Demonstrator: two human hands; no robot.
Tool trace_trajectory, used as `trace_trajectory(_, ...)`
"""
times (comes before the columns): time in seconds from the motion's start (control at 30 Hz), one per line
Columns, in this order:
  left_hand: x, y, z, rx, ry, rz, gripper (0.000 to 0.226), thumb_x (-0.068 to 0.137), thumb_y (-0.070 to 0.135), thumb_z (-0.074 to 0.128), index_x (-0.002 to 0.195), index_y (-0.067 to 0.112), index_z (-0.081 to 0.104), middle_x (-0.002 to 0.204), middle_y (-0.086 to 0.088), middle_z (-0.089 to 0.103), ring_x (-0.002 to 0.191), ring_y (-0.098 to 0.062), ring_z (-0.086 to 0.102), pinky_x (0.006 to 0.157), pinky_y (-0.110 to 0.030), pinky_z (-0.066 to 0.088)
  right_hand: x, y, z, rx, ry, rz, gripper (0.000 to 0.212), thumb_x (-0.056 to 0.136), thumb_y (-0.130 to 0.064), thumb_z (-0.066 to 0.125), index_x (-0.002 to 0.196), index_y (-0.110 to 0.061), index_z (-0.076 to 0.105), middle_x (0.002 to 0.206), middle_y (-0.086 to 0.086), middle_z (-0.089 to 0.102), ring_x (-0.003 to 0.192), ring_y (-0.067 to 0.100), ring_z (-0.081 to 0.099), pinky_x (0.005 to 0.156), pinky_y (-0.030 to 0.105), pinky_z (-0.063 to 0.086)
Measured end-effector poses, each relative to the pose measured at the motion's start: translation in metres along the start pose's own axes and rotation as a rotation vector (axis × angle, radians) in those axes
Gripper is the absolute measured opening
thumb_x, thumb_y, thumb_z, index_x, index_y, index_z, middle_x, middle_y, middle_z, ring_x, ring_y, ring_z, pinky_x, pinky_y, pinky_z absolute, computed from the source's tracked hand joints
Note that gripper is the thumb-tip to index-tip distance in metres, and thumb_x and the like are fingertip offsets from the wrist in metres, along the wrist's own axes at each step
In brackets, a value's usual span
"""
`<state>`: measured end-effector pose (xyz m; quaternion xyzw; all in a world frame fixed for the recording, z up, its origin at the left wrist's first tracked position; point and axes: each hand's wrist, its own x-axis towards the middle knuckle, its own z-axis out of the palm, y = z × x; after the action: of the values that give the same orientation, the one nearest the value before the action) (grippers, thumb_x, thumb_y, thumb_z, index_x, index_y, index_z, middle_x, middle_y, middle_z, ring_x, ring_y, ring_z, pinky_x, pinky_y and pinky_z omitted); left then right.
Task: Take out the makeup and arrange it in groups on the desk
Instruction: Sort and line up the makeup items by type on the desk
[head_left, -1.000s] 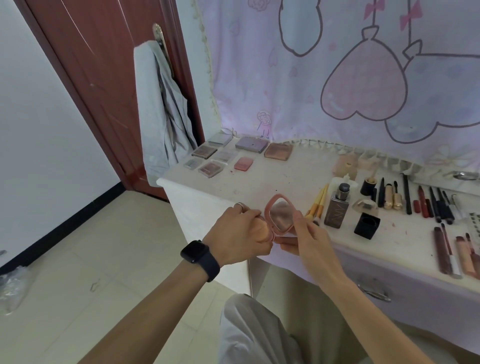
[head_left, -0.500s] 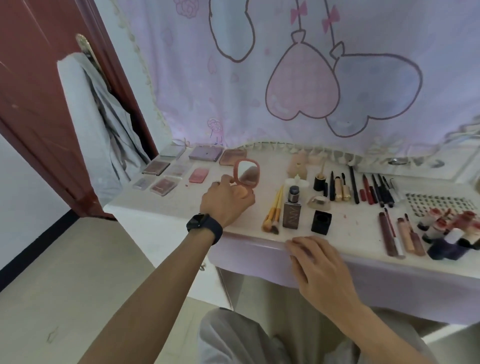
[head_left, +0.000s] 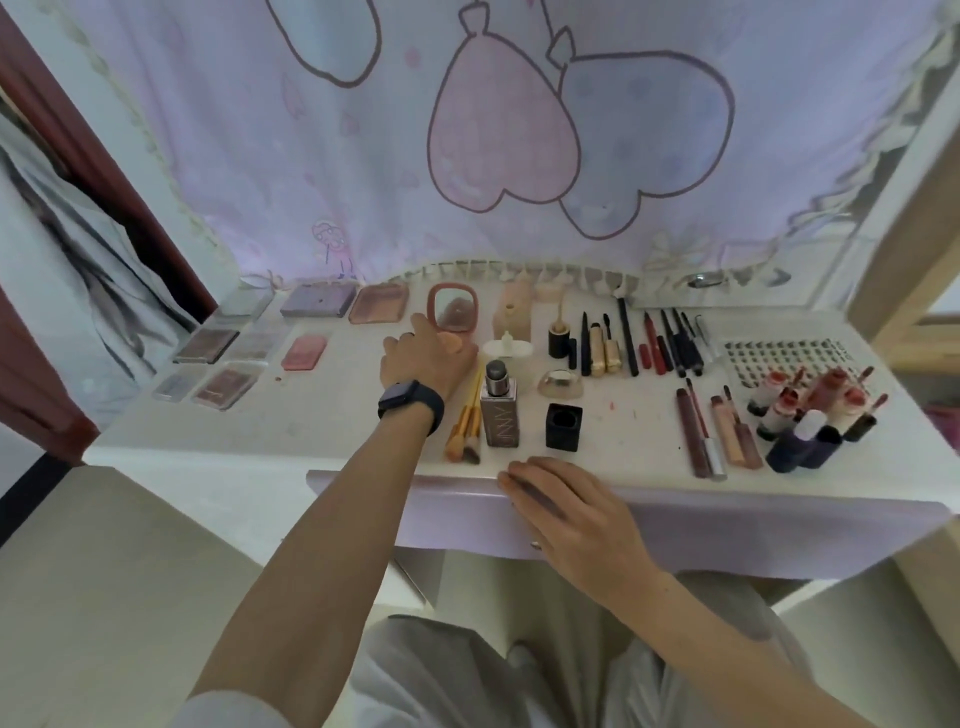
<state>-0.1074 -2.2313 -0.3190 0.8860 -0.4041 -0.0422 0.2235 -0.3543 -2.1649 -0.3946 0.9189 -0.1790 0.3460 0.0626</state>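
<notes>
Pink compact (head_left: 452, 314): near back edge of surface (head_left: 623, 431), lid upright, mirror facing cam, just R of brown palette (head_left: 378, 304). L hand (head_left: 428, 358) reaches in from front-left, fingers curled on its base. R hand (head_left: 566, 499) lies flat and relaxed on front edge, well apart. Release looks like L hand's job.

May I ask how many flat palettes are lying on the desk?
8 palettes, all on the desk's left. Back row: grey, purple, copper. Middle row: dark, clear, pink. Front row: grey, brown. The open compact isn't counted. None looks hidden.
</notes>
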Motion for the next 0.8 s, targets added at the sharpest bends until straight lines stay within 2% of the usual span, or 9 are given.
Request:
trace_trajectory(0.1, 0.003, -0.002, 0.0, -0.032, -0.038, 0.022, 0.07, 0.083, 0.061, 0.056, 0.13, 0.01, 0.043, 0.119, -0.019, 0.062, 0.115, -0.039, 0.051, 0.08, -0.044, 0.045, -0.002, -0.001, -0.005, 0.085, -0.008, 0.052, 0.032, 0.088, -0.005, 0.065, 0.119, -0.006, 0.074, 0.124, 0.009, 0.07, 0.113, 0.027, 0.068, 0.096, 0.038, 0.056)
trace_trajectory(0.17, 0.002, -0.008, -0.001, -0.064, -0.06, 0.049, 0.078, 0.082, 0.067, 0.058, 0.136, 0.013, 0.043, 0.126, -0.018, 0.06, 0.12, -0.038, 0.05, 0.084, -0.044, 0.045, -0.007, -0.001, -0.013, 0.195, 0.045, 0.129, 0.025, 0.088, -0.006, 0.071, 0.112, -0.004, 0.076, 0.119, 0.01, 0.071, 0.11, 0.027, 0.068, 0.095, 0.036, 0.056)
trace_trajectory(0.27, 0.0, -0.023, -0.002, -0.112, -0.073, 0.124, 0.073, 0.081, 0.069, 0.059, 0.137, 0.024, 0.046, 0.134, -0.015, 0.054, 0.122, -0.035, 0.05, 0.094, -0.044, 0.045, -0.011, 0.01, -0.033, 0.242, 0.173, 0.308, 0.02, 0.092, -0.012, 0.066, 0.107, -0.001, 0.073, 0.11, 0.011, 0.068, 0.104, 0.023, 0.062, 0.092, 0.029, 0.052)
trace_trajectory(0.37, -0.004, -0.036, 0.001, -0.14, -0.071, 0.181, 0.06, 0.083, 0.063, 0.061, 0.133, 0.031, 0.051, 0.14, -0.01, 0.047, 0.127, -0.031, 0.046, 0.102, -0.042, 0.042, -0.001, 0.031, -0.048, 0.145, 0.128, 0.56, 0.029, 0.097, -0.014, 0.057, 0.123, -0.004, 0.063, 0.125, 0.011, 0.06, 0.117, 0.023, 0.054, 0.103, 0.023, 0.041)
trace_trajectory(0.43, -0.006, -0.038, 0.005, -0.144, -0.062, 0.191, 0.055, 0.087, 0.057, 0.061, 0.135, 0.031, 0.053, 0.143, -0.008, 0.046, 0.129, -0.029, 0.043, 0.106, -0.04, 0.039, 0.009, 0.042, -0.047, 0.084, 0.026, 0.67, 0.033, 0.099, -0.01, 0.056, 0.13, -0.002, 0.061, 0.136, 0.013, 0.058, 0.127, 0.027, 0.051, 0.105, 0.033, 0.041)
trace_trajectory(0.5, -0.009, -0.036, 0.007, -0.144, -0.047, 0.204, 0.052, 0.089, 0.052, 0.061, 0.135, 0.03, 0.054, 0.142, -0.008, 0.047, 0.13, -0.029, 0.042, 0.107, -0.04, 0.039, 0.016, 0.049, -0.04, 0.07, -0.101, 0.706, 0.038, 0.1, -0.01, 0.054, 0.136, 0.001, 0.058, 0.145, 0.015, 0.054, 0.136, 0.031, 0.047, 0.112, 0.041, 0.039)
trace_trajectory(0.6, -0.006, -0.032, 0.009, -0.133, -0.048, 0.206, 0.051, 0.09, 0.05, 0.061, 0.136, 0.029, 0.055, 0.142, -0.01, 0.048, 0.129, -0.03, 0.042, 0.106, -0.041, 0.039, 0.019, 0.055, -0.031, 0.052, -0.21, 0.71, 0.042, 0.102, -0.013, 0.05, 0.141, 0.0, 0.054, 0.15, 0.014, 0.05, 0.143, 0.03, 0.041, 0.118, 0.04, 0.033)
trace_trajectory(0.8, 0.014, -0.021, 0.009, -0.102, -0.067, 0.208, 0.052, 0.092, 0.052, 0.058, 0.138, 0.029, 0.054, 0.144, -0.012, 0.047, 0.132, -0.032, 0.041, 0.107, -0.041, 0.039, 0.015, 0.057, -0.021, -0.015, -0.223, 0.682, 0.038, 0.096, -0.012, 0.059, 0.132, 0.002, 0.063, 0.138, 0.016, 0.061, 0.133, 0.031, 0.054, 0.114, 0.045, 0.042)
